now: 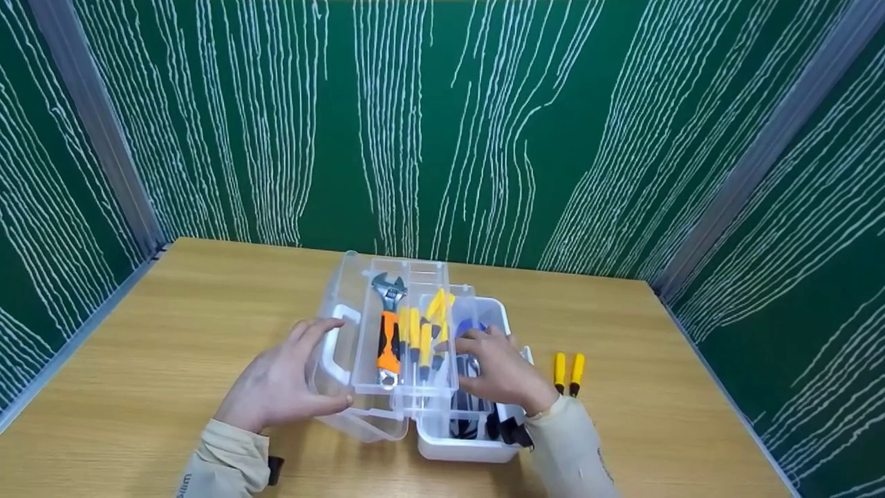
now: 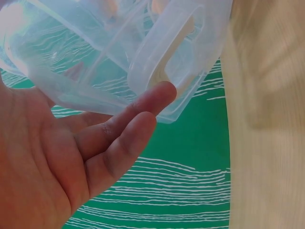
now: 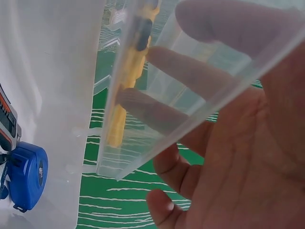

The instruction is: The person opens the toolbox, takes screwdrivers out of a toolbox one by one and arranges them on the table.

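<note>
A toolbox with a white base stands unfolded on the table, its clear lid swung to the left. My left hand rests against the lid beside its white handle, thumb and fingers spread. In the clear tray lie an adjustable wrench with an orange and black grip and several yellow-handled screwdrivers. My right hand reaches into the tray, some extended fingers showing through its clear wall. Their tips are right at the yellow handles. A blue tape measure lies in the base.
Two more yellow-handled tools lie on the wooden table, right of the toolbox. Beside the tape measure is a grey, black and orange tool. Green panels with white lines enclose the table.
</note>
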`<state>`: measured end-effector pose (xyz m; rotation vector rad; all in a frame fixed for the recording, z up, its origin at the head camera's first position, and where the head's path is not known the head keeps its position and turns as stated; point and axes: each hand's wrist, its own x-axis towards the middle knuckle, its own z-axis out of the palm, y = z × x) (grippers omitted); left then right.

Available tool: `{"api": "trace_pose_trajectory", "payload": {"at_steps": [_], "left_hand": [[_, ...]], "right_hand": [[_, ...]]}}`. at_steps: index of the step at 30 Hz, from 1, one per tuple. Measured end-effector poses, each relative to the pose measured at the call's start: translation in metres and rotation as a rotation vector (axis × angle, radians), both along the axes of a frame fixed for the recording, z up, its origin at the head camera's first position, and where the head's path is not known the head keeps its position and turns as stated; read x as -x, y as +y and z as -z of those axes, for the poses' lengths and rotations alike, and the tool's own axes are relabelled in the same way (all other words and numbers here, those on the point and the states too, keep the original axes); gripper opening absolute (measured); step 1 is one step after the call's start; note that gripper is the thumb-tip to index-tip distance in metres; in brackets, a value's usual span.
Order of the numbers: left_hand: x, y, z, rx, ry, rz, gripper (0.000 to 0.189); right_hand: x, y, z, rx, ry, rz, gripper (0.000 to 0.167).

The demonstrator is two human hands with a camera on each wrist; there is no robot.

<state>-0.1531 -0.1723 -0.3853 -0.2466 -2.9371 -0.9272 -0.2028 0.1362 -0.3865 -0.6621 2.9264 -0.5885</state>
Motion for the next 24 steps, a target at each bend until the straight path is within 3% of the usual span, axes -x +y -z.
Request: {"api": "trace_pose_trajectory", "payload": {"at_steps": [24], "left_hand": [[-0.0005, 0.0001, -0.0013, 0.01, -0.003, 0.008, 0.103]], "right_hand": [[0.0001, -0.0022, 0.0008, -0.017, 0.028, 0.013, 0.038]]}}
